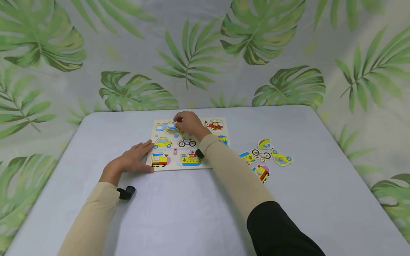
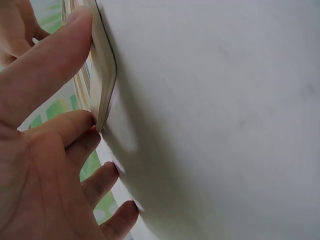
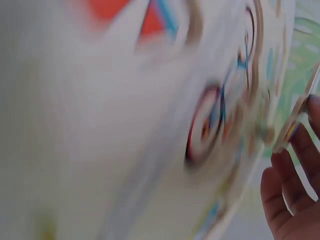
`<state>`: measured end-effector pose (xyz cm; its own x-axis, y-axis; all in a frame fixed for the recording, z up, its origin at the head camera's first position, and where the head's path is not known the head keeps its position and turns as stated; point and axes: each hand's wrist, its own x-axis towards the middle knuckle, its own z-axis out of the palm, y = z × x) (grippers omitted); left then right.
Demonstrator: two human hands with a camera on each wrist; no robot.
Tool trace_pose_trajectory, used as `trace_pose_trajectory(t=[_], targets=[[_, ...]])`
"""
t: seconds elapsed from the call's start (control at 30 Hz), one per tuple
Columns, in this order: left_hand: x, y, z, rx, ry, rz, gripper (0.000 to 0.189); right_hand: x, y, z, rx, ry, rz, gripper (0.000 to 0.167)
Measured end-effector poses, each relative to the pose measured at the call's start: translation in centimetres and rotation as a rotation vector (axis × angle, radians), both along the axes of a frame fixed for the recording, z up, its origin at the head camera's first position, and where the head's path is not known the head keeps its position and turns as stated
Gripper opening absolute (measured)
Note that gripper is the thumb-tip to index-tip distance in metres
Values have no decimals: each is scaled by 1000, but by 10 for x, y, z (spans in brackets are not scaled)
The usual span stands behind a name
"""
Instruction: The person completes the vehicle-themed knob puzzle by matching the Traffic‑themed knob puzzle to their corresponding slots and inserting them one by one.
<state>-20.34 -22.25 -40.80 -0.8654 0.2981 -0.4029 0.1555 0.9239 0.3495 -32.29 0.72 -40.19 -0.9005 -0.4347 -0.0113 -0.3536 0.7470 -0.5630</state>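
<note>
A flat wooden puzzle board [image 1: 169, 165] printed with vehicles lies on the table. My left hand [image 1: 134, 158] rests at its left side, fingers along the edge and thumb at the near left corner. In the left wrist view, the thumb [image 2: 55, 62] touches the board's edge [image 2: 105, 75]. My right hand [image 1: 190, 124] pinches a thin puzzle piece [image 1: 172, 125] above the board's upper left, over a blue vehicle picture. The right wrist view shows this piece [image 3: 290, 127] edge-on between thumb and fingers, raised off the board. Its printed face is mostly hidden.
Right of the board lie several loose pieces: a bicycle [image 1: 261, 155], a yellow car [image 1: 282, 158], a train [image 1: 262, 172], a green-and-yellow piece [image 1: 264, 144] and a partly hidden boat [image 1: 247, 158]. Behind the white table [image 1: 179, 213] hangs a leaf-patterned cloth [image 1: 198, 96].
</note>
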Motion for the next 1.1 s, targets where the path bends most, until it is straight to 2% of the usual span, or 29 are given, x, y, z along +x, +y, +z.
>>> trace_pose_trajectory(t=[0.1, 0.23, 0.33, 0.47, 0.73, 0.9, 1.1], targets=[[0, -1, 0, 14, 3, -3, 101, 3, -12, -4, -16, 10, -65, 25], [0, -1, -1, 24, 9, -18, 100, 7, -22, -12, -47, 64, -116, 18], [0, -1, -2, 20, 5, -15, 100, 7, -31, -18, -10, 121, -129, 18], [2, -2, 0, 14, 2, 0, 101, 5, -43, -16, 75, 172, -140, 19], [2, -3, 1, 21, -1, 0, 100, 1, -55, -8, 150, 111, -171, 20], [2, -4, 0, 24, 4, 0, 101, -1, -64, -8, 152, 93, -132, 20], [1, -4, -1, 37, 14, -6, 101, -2, -67, -11, 133, 66, -156, 18]])
